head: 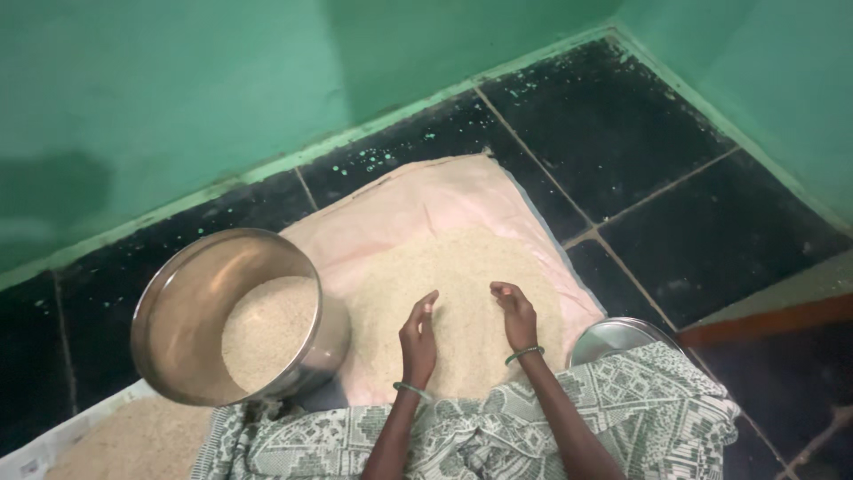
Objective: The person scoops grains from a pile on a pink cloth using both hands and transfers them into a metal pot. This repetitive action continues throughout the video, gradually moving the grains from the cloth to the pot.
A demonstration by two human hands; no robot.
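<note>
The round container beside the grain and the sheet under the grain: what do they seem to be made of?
The round container looks like polished steel: silvery, with a reflective inner wall. The sheet seems to be pale pink cloth or woven sacking: matte, softly creased; which one is unclear.

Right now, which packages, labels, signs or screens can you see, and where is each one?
No signs or screens.
One possible package: a white sack edge at the bottom left corner of the floor, under a grain pile; it has a small dark mark, too small to tell.

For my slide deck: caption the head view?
Both hands rest on grain spread over pink cloth, beside a steel container.
</note>
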